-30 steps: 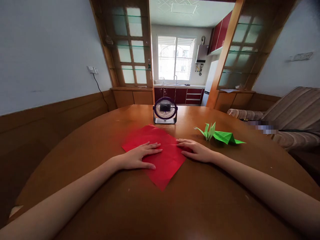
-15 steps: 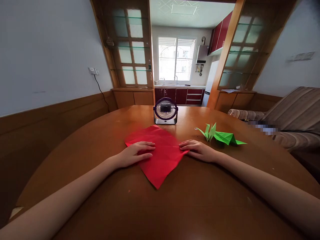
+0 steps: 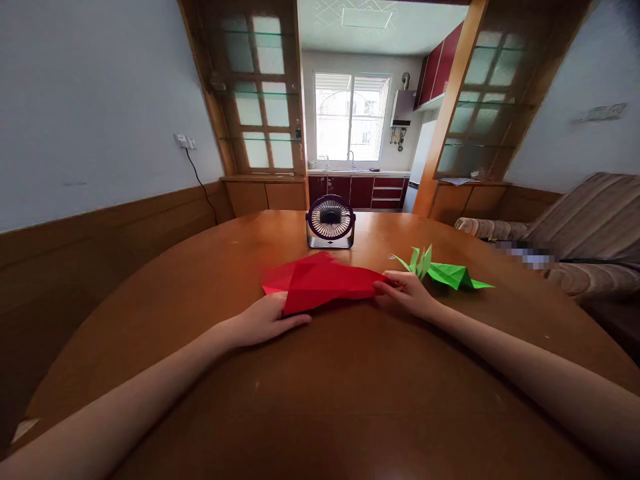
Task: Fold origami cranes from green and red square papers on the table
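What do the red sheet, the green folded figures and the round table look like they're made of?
The red sheet looks like thin matte paper: it holds sharp creases. The green folded figures look like matte paper too, crisply folded. The round table seems to be varnished wood, brown and glossy with window reflections.

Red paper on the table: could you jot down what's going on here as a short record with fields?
Setting: round wooden table, kitchen beyond
Red paper: partly folded, near flap lifted off the table
Left hand: pinches the paper's near left edge
Right hand: pinches the paper's right corner
Green origami: folded paper figures lying just right of the right hand
Desk fan: upright behind the paper
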The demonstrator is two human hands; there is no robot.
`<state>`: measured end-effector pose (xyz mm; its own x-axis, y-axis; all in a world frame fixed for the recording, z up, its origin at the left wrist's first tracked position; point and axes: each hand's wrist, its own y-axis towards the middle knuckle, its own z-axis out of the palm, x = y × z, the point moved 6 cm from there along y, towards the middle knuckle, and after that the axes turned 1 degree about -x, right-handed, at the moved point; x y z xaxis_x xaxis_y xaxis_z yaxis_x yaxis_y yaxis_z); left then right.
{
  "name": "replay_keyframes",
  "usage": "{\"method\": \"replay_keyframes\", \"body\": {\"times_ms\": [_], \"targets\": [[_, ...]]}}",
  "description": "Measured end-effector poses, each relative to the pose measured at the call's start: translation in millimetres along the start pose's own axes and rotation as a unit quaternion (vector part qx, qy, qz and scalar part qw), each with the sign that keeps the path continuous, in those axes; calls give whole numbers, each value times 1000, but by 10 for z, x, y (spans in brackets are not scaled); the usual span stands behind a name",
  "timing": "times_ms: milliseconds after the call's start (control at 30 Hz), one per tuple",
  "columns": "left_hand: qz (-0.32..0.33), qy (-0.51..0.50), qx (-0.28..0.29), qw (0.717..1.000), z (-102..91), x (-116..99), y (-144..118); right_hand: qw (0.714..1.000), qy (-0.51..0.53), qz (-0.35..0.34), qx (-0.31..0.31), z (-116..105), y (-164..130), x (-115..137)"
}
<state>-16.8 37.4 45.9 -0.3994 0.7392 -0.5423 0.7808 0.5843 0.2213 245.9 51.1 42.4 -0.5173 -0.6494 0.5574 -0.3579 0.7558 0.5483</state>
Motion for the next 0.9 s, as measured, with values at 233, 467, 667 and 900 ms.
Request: {"method": "replay_keyframes", "body": {"times_ms": [233,467,667,900], "targets": [[-12,-137,-82,987,5,190,29,959,231,56,152,112,-12,8],[-95,-310,-116,939,92,253,41,917,262,69,292,157,-62,52],[-172,-394,-193,882,120,347,-1,948,211,100,218,179,-23,-58],[-185,-405,-182,877,121,262,0,938,238,200,151,181,-52,-332]]}}
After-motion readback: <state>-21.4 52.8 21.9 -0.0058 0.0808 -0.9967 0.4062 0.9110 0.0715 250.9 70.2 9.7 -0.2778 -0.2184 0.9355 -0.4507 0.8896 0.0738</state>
